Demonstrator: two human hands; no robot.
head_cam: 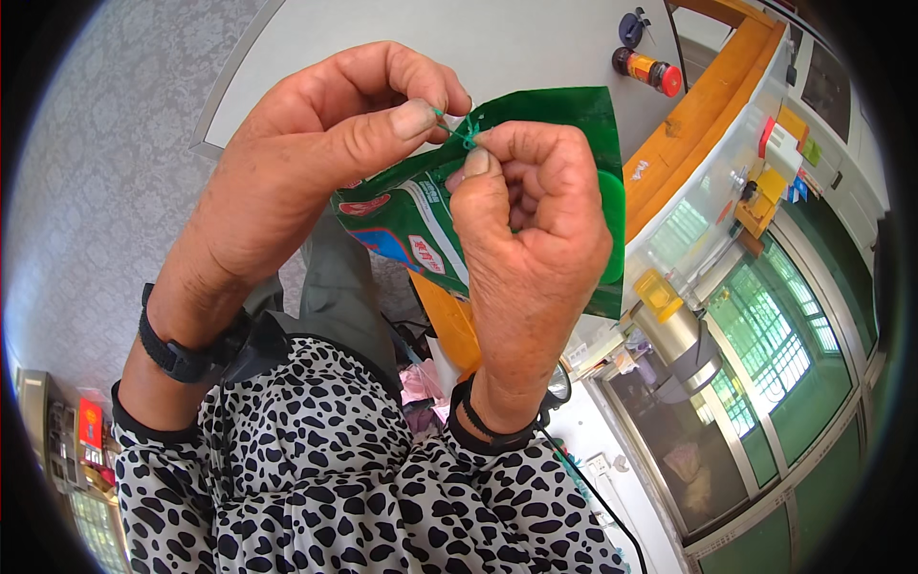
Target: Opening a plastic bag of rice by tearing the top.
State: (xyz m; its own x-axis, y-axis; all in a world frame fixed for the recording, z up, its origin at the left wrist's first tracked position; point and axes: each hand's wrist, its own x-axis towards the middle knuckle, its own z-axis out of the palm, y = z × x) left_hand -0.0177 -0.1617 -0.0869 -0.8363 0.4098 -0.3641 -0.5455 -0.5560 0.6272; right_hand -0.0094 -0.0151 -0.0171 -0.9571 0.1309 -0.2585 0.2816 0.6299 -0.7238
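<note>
A green printed plastic bag hangs below my fingers, its front bearing writing and a white stripe. Thin green string is bunched in a small loop or knot by the bag's upper edge. The thumb and fingertips of my left hand pinch a short end of that string, drawn out to the left. With thumb and forefinger my right hand pinches at the knot, the other fingers curled in. The right hand covers part of the bag, so I cannot tell whether it also grips the plastic.
Beyond the bag lies a pale tabletop with a grey edge. On it are a red-lidded jar, lying on its side or stretched by the lens, and a dark blue object. To the right are an orange-brown wooden edge and a metal flask.
</note>
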